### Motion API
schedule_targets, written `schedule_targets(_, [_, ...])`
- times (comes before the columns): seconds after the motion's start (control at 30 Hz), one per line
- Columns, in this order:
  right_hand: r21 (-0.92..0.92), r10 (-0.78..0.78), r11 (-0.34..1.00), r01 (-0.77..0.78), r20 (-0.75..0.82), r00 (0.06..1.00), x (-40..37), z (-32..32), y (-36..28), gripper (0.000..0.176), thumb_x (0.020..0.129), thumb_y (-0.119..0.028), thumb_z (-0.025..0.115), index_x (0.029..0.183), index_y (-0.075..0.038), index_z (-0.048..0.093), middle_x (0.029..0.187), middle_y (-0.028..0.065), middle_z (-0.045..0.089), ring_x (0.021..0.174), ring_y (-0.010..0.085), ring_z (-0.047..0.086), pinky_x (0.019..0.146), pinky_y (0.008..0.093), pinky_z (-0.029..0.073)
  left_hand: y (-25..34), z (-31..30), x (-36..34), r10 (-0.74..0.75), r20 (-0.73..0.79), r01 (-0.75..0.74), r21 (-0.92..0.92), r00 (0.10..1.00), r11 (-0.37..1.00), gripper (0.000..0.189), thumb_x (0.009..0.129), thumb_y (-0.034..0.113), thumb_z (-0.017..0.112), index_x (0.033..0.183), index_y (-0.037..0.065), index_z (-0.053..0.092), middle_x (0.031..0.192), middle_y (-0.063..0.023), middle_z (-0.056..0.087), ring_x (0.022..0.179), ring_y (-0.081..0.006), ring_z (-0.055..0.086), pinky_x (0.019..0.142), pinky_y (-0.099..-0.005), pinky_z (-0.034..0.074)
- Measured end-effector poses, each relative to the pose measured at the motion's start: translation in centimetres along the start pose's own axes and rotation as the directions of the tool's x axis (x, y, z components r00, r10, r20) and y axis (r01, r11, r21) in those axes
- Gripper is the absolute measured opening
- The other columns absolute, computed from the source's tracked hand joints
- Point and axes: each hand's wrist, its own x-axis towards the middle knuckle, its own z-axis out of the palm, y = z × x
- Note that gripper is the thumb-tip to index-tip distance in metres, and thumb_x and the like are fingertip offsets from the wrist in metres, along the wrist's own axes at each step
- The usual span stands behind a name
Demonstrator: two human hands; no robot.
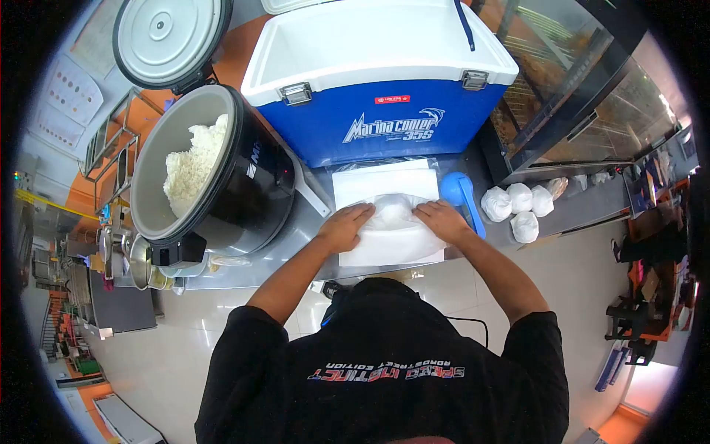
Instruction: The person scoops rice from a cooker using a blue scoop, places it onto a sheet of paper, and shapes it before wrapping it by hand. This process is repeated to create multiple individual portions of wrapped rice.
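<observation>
A white paper sheet [392, 238] lies folded over a pale mound on a stack of white wrapping paper [384, 181] at the counter's front. The mound [392, 211] looks like rice, though the paper partly hides it. On the left edge of that sheet, my left hand [345, 227] is closed with its fingers gripping the paper. At the opposite edge my right hand [442, 222] pinches the paper in the same way. Just beyond my right hand rests a blue plastic scoop [460, 191]. Both thumbs are mostly hidden.
A black rice cooker [259, 177] with its lid [166, 33] raised holds white rice [196, 163] on the left. Behind the paper stands a blue cooler box [384, 122], uncovered. Several wrapped white bundles [521, 200] sit right, below a glass cabinet [577, 126].
</observation>
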Motion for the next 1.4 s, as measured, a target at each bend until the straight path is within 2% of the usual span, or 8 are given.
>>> schedule_targets(0.5, [0.331, 0.207, 0.919, -0.216, 0.063, 0.976, 1.9, -1.8, 0.1, 0.022, 0.095, -0.018, 0.061, 0.115, -0.016, 0.072, 0.108, 0.0047, 0.067, 0.11, 0.0267, 0.064, 0.097, 0.0442, 0.047, 2.8, 0.7, 1.7, -0.204, -0.069, 0.206, 0.022, 0.977, 0.978, 0.058, 0.078, 0.018, 0.066, 0.133, -0.001, 0.057, 0.129, -0.016, 0.052, 0.126, -0.0338, 0.052, 0.105, -0.0476, 0.046])
schedule_targets(0.57, [0.063, 0.092, 0.993, -0.097, 0.07, 0.993, 1.3, -2.7, -0.7, 0.029, 0.093, -0.017, 0.062, 0.12, -0.014, 0.071, 0.111, 0.004, 0.066, 0.111, 0.0249, 0.063, 0.096, 0.0427, 0.047, 2.9, 0.9, 1.2, -0.175, -0.098, 0.178, 0.023, 0.98, 0.984, 0.061, 0.079, 0.018, 0.067, 0.135, -0.001, 0.056, 0.129, -0.0167, 0.052, 0.128, -0.0345, 0.051, 0.106, -0.0488, 0.045])
schedule_targets(0.8, [-0.149, -0.244, 0.965, 0.216, -0.208, 0.947, -0.9, 1.0, 0.7, 0.039, 0.085, -0.013, 0.06, 0.123, -0.009, 0.068, 0.112, 0.0036, 0.066, 0.115, 0.0218, 0.062, 0.101, 0.039, 0.048, 4.3, -2.1, 1.2, -0.184, -0.077, 0.198, 0.249, 0.98, 0.948, 0.066, 0.084, 0.027, 0.067, 0.143, 0.004, 0.052, 0.147, -0.016, 0.048, 0.137, -0.0382, 0.045, 0.111, -0.0569, 0.04])
schedule_targets(0.93, [0.018, -0.129, 0.991, 0.134, -0.154, 0.98, -1.2, 1.0, 0.4, 0.029, 0.085, -0.012, 0.06, 0.112, -0.01, 0.068, 0.11, 0.0061, 0.065, 0.114, 0.0225, 0.062, 0.1, 0.0383, 0.05, 6.3, -1.9, 6.1, 0.02, -0.27, 0.02, 0.145, 0.963, 0.989, 0.058, 0.088, 0.029, 0.065, 0.141, 0.008, 0.056, 0.148, -0.0135, 0.049, 0.14, -0.0366, 0.042, 0.112, -0.064, 0.038])
schedule_targets(1.0, [0.053, -0.097, 0.993, 0.105, -0.126, 0.987, -1.1, 0.6, 0.4, 0.025, 0.085, -0.012, 0.06, 0.108, -0.01, 0.068, 0.11, 0.0072, 0.065, 0.113, 0.0229, 0.062, 0.098, 0.0384, 0.051, 6.2, -0.5, 8.5, 0.047, 0.028, -0.044, -0.108, 0.998, 0.993, 0.052, 0.091, 0.032, 0.063, 0.138, 0.011, 0.06, 0.145, -0.0108, 0.052, 0.142, -0.0356, 0.04, 0.112, -0.0688, 0.035])
schedule_targets(1.07, [0.04, 0.029, 0.999, -0.032, 0.069, 0.997, -1.3, 0.2, 0.8, 0.025, 0.082, -0.012, 0.064, 0.107, -0.008, 0.067, 0.108, 0.0084, 0.066, 0.11, 0.0255, 0.064, 0.098, 0.0404, 0.051, 7.0, -0.2, 9.4, 0.026, 0.111, -0.026, 0.001, 0.993, 1.0, 0.05, 0.091, 0.033, 0.063, 0.136, 0.012, 0.061, 0.144, -0.0088, 0.053, 0.142, -0.0351, 0.04, 0.112, -0.0678, 0.036])
schedule_targets(1.17, [0.046, 0.169, 0.985, -0.164, -0.183, 0.969, -1.6, -2.3, -1.1, 0.027, 0.078, -0.012, 0.07, 0.105, -0.009, 0.067, 0.105, 0.009, 0.067, 0.108, 0.0283, 0.065, 0.099, 0.043, 0.05, 7.2, 0.2, 9.7, -0.001, 0.171, -0.02, 0.123, 0.985, 0.992, 0.048, 0.092, 0.036, 0.063, 0.134, 0.014, 0.063, 0.142, -0.005, 0.055, 0.142, -0.0343, 0.04, 0.111, -0.0665, 0.037])
schedule_targets(1.4, [0.199, 0.221, 0.957, -0.213, -0.02, 0.975, -2.3, -0.4, -0.6, 0.034, 0.078, -0.011, 0.072, 0.111, -0.009, 0.065, 0.117, 0.0127, 0.065, 0.114, 0.031, 0.063, 0.099, 0.0448, 0.049, 6.5, 0.5, 9.4, 0.04, 0.121, -0.049, 0.073, 0.992, 0.996, 0.05, 0.093, 0.04, 0.064, 0.138, 0.017, 0.063, 0.145, -0.0033, 0.054, 0.144, -0.0343, 0.037, 0.111, -0.0676, 0.036])
